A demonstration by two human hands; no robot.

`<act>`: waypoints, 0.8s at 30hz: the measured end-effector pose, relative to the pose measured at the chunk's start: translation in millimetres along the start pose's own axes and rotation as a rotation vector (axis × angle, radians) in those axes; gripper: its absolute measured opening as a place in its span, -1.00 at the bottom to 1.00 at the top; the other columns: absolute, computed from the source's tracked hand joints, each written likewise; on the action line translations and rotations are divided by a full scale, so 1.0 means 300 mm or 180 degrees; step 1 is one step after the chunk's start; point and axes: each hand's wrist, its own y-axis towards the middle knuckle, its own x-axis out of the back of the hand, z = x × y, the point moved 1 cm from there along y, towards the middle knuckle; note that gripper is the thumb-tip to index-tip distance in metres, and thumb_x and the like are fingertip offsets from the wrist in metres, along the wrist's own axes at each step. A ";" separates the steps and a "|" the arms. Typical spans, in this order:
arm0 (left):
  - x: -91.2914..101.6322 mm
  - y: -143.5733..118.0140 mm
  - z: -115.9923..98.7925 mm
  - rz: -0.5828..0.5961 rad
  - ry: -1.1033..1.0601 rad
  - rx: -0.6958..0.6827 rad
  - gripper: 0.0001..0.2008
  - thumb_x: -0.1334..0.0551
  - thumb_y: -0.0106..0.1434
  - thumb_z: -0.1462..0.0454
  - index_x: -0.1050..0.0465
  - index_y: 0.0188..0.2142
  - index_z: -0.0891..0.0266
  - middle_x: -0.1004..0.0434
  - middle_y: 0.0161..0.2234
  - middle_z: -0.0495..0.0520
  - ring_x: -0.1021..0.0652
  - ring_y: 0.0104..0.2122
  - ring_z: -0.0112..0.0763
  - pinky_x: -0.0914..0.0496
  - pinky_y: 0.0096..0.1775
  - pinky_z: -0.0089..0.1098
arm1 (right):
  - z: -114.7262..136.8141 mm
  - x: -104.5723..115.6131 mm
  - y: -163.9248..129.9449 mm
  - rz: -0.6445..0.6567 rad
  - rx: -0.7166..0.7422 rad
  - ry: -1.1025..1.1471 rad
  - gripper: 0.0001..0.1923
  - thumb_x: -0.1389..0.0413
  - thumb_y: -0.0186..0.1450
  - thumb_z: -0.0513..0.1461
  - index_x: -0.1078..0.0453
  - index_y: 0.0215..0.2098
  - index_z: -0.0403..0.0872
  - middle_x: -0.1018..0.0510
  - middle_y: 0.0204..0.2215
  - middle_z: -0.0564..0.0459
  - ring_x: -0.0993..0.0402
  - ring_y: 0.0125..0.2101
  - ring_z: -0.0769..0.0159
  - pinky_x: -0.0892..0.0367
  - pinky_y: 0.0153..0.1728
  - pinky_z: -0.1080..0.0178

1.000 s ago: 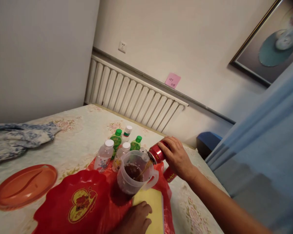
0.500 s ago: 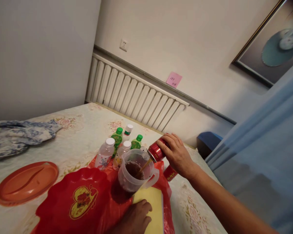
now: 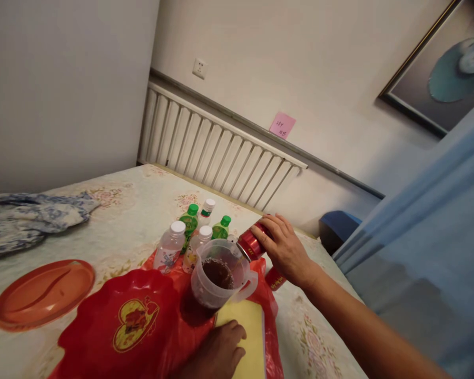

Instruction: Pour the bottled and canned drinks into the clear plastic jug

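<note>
My right hand (image 3: 286, 247) is wrapped round a red drink can (image 3: 253, 243), tilted with its top toward the rim of a clear plastic measuring jug (image 3: 210, 296). Dark brown liquid (image 3: 218, 273) with bubbles at its edge partly fills the jug. No stream shows between can and jug. My left hand (image 3: 221, 345) lies with fingers apart on a yellow pad (image 3: 248, 326), just below the jug, and holds nothing. A second red can (image 3: 274, 279) is partly hidden behind my right wrist.
Several capped bottles (image 3: 171, 247) stand behind the jug on a red plastic sheet (image 3: 268, 300). A scalloped red tray (image 3: 98, 326) and an orange oval lid (image 3: 43, 295) lie leftward. Patterned cloth (image 3: 35, 221) rests on the flowered tablecloth (image 3: 142, 184). A radiator (image 3: 221, 152) lines the wall.
The thin brown stream that ran from the can into the jug is gone. The can sits slightly higher and further left in view. My left hand stays on the pad.
</note>
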 end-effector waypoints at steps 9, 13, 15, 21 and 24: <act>0.012 -0.001 -0.018 0.0085 0.0026 0.0060 -0.70 -0.08 0.20 0.42 -0.43 -0.12 0.15 -0.48 -0.11 0.03 -0.48 -0.13 -0.35 -0.33 -0.03 -0.39 | 0.025 -0.052 -0.030 -0.0127 -0.0572 0.0771 -0.53 -0.06 0.29 -0.40 -0.28 0.16 -0.07 -0.41 0.02 -0.19 -0.27 0.11 0.03 -0.21 0.15 -0.14; 0.010 0.004 -0.013 0.0076 0.0021 0.0037 -0.73 -0.09 0.22 0.42 -0.42 -0.13 0.14 -0.48 -0.13 0.00 -0.48 -0.14 -0.36 -0.32 -0.05 -0.40 | 0.022 -0.113 -0.096 -0.0254 -0.1584 0.1812 -0.38 -0.21 0.09 -0.37 -0.31 0.13 -0.07 -0.43 0.03 -0.14 -0.33 0.06 0.05 -0.26 0.12 -0.06; 0.002 0.006 -0.005 0.0050 0.0055 -0.0001 -0.73 -0.09 0.22 0.43 -0.40 -0.14 0.13 -0.47 -0.15 -0.01 -0.48 -0.15 -0.37 -0.31 -0.06 -0.41 | 0.020 -0.164 -0.146 -0.0340 -0.2466 0.2404 -0.38 -0.26 0.00 -0.32 -0.35 0.06 -0.07 -0.50 -0.02 -0.09 -0.41 0.00 0.06 -0.30 0.08 -0.04; -0.021 0.009 0.013 -0.0012 0.0205 -0.0097 -0.75 -0.05 0.26 0.44 -0.37 -0.15 0.14 -0.46 -0.16 0.00 -0.46 -0.17 -0.38 -0.30 -0.09 -0.42 | 0.104 -0.345 -0.292 -0.0305 -0.4345 0.3681 -0.50 -0.30 -0.07 -0.19 -0.44 -0.14 -0.11 -0.65 -0.38 0.01 -0.56 -0.40 0.12 -0.46 -0.34 0.15; -0.024 0.013 0.019 0.0042 0.0213 -0.0095 -0.76 -0.05 0.27 0.42 -0.36 -0.14 0.14 -0.46 -0.14 0.01 -0.46 -0.16 -0.38 -0.30 -0.09 -0.43 | 0.174 -0.422 -0.326 -0.0413 -0.4573 0.3745 -0.55 -0.30 -0.09 -0.21 -0.45 -0.20 -0.11 -0.66 -0.39 0.00 -0.57 -0.41 0.11 -0.47 -0.35 0.15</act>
